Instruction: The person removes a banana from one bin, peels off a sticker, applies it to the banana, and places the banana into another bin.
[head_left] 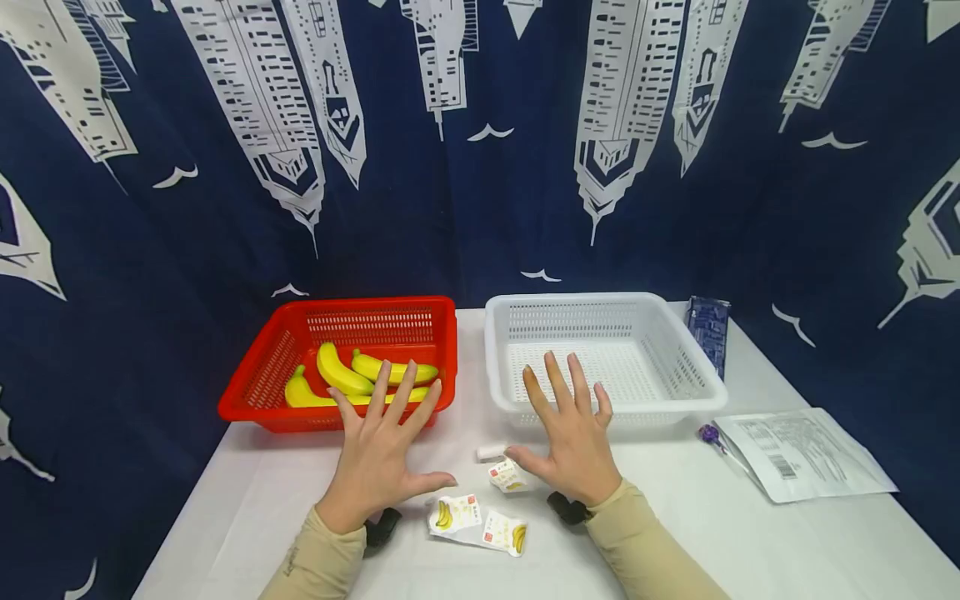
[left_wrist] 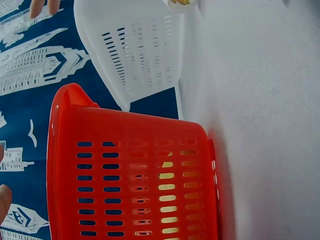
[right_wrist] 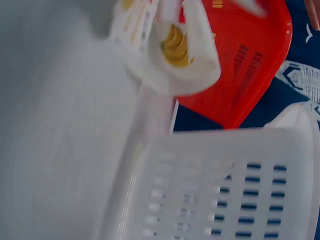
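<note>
Left hand [head_left: 378,467], right hand [head_left: 573,450]: fingers spread wide. Between: oblong white banana-printed plastic wrapping [head_left: 477,530], long axis ten-to-four o'clock. At one o'clock from wrapping: white rectangular plastic basket [head_left: 660,408].

Your surroundings, a tabletop workspace, room type undeterminable, white-covered table [head_left: 735,533] before you, navy skyline-print cloth [head_left: 480,217] hung behind, red basket [head_left: 292,418], white basket [head_left: 660,410] on top.

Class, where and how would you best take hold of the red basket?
Grip the red basket by its rim at the left and right ends, probably best from above: it juts outward, and the bananas lie lower inside.
</note>
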